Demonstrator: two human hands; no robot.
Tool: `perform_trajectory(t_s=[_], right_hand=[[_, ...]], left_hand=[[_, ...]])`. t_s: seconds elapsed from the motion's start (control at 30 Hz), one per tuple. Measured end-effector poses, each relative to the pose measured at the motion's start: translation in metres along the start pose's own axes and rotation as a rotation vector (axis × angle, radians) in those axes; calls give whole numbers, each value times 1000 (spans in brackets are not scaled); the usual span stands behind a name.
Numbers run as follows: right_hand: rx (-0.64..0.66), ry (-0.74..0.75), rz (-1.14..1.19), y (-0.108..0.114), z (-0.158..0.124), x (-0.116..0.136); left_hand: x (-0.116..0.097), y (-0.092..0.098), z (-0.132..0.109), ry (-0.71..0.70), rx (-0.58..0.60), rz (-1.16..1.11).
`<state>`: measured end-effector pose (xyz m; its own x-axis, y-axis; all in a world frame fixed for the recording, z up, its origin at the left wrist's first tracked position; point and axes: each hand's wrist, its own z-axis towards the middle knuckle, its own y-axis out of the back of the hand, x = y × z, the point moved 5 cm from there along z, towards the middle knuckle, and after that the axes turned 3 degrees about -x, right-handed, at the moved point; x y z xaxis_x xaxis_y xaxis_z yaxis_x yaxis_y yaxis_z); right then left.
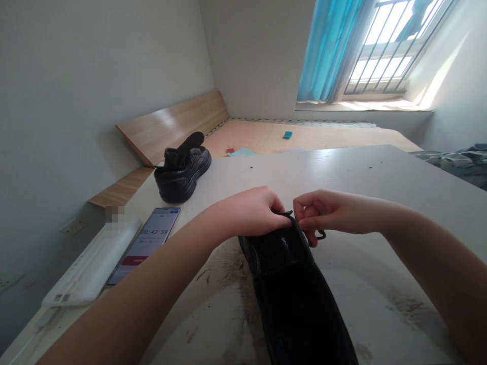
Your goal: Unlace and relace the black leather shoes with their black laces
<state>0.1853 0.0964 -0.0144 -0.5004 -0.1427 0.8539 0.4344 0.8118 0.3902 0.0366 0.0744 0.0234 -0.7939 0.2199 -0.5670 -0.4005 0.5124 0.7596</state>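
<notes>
A black leather shoe lies on the table in front of me, its toe end toward me and partly cut off by the lower frame edge. My left hand is closed on the shoe's upper near its opening, thumb and fingers curled over the edge. On the shoe's right side, my right hand is closed in a pinch on a thin black shoelace, a loop of which sticks out below the fingers. Part of the lace and the fingertips are hidden.
Another black shoe stands at the table's far left with an insole sticking up from it. A phone showing a timer lies at left, beside a white power strip-like box. Behind the white table is a wooden bed board.
</notes>
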Motion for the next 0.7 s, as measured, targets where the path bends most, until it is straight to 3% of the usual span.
perform_trajectory(t_s=[0.5,0.7], right_hand=[[133,39,43,-5,9,-10],[86,21,84,-2,4,-7]], left_hand=[[2,-2,3,-16,-22,-46],[-1,-2,2,16,-63,-35]])
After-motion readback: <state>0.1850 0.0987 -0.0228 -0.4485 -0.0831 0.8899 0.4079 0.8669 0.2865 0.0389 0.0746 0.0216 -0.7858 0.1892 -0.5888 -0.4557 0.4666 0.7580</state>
